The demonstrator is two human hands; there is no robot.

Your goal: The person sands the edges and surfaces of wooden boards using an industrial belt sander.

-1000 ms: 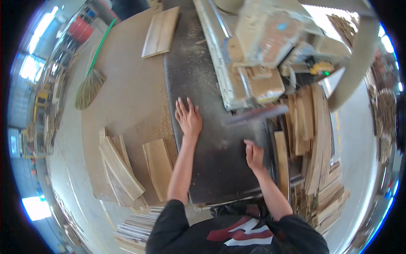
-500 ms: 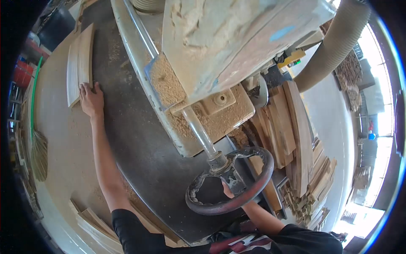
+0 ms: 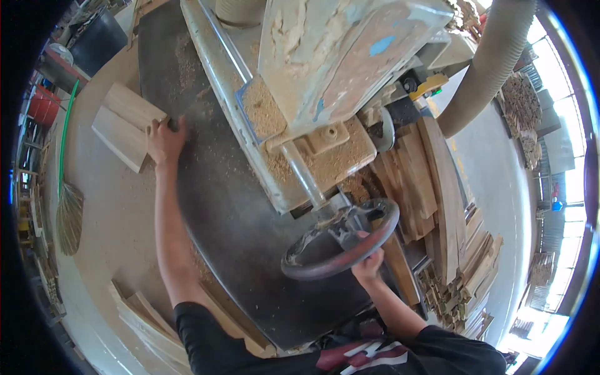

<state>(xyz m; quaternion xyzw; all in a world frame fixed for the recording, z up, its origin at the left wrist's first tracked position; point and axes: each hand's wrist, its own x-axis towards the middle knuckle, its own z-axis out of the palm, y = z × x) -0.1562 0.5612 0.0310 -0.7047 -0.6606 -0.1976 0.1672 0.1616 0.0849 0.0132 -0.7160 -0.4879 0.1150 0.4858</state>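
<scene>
Two pale wooden boards [image 3: 128, 125] lie side by side at the far left, beyond the dark machine table's edge. My left hand [image 3: 165, 142] is at their near end, thumb apart from the fingers and fingertips right at the wood. My right hand [image 3: 369, 262] is closed around the near rim of a worn round handwheel [image 3: 315, 270]. From its hub, a metal shaft [image 3: 303, 175] runs to the sawdust-covered machine base.
The dark tabletop [image 3: 228, 219] carries scattered sawdust. A big dusty machine housing [image 3: 350, 59] stands ahead, with a ribbed hose [image 3: 494, 62] at the right. Long planks [image 3: 437, 194] and offcuts pile up on the right. A green-handled broom [image 3: 70, 219] stands at left.
The two boards have swung outward past the table edge, and my left hand has shifted right relative to them. The handwheel has turned; my right hand has moved from inside it to its rim.
</scene>
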